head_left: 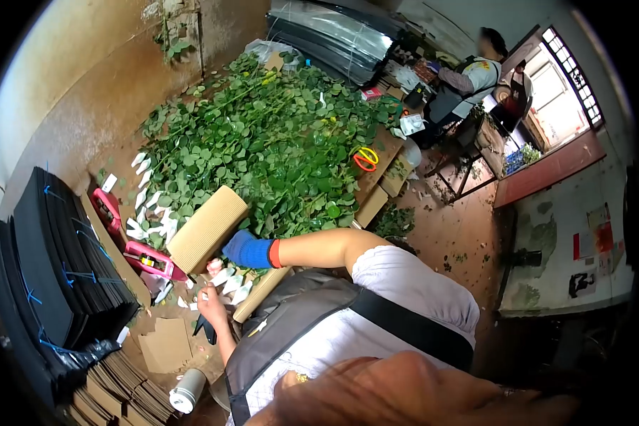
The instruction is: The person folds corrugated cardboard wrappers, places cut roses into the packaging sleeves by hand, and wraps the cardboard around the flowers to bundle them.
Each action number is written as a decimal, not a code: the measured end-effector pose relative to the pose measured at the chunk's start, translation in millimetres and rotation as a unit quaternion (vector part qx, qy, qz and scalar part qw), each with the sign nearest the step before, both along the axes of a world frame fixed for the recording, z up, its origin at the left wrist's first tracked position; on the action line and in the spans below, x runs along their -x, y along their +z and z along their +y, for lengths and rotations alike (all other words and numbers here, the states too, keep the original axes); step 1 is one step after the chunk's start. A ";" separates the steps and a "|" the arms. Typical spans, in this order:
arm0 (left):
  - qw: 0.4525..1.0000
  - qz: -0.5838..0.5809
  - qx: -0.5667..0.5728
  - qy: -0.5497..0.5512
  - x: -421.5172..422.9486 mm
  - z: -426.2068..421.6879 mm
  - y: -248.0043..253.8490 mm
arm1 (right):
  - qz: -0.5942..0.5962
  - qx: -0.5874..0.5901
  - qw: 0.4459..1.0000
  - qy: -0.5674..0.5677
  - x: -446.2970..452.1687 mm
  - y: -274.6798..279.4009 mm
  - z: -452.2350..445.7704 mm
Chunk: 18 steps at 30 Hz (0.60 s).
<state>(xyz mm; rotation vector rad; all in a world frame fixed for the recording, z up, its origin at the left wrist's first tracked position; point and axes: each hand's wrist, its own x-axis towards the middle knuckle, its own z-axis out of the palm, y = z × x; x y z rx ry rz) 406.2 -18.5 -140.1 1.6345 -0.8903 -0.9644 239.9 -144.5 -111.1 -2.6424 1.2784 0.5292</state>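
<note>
My right hand (pixel 248 250), in a blue knitted glove with a red cuff, is curled beside the lower end of a corrugated cardboard piece (pixel 209 228). What its fingers hold, if anything, is hidden. A pale pink flower head (pixel 214 266) shows just below the glove. My bare left hand (pixel 211 304) has its fingers drawn together near several white pointed pieces (pixel 233 282); whatever is between them is too small to make out. Behind the cardboard, a wide heap of green leafy stems (pixel 263 149) covers the table. A pink tool-like holder (pixel 153 261) stands to the left.
Stacks of black sheets (pixel 64 263) tied with blue string stand at left, above brown cardboard (pixel 113 390). A lidded cup (pixel 188 390) is near my left side. Scissors with orange and yellow handles (pixel 366 159) lie at the table's right edge. Another person (pixel 476 78) works farther back.
</note>
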 end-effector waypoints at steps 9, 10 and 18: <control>0.962 0.140 0.048 0.231 -8.7 -1.1 41.5 | -0.142 0.099 0.985 0.020 12.4 -18.9 5.3; 0.972 0.088 0.069 0.205 -32.9 8.3 35.2 | -0.193 0.086 0.977 0.017 17.9 -11.3 4.6; 0.998 -0.041 -0.047 0.015 -31.2 52.8 29.1 | -0.105 -0.089 0.989 0.047 27.6 103.6 16.2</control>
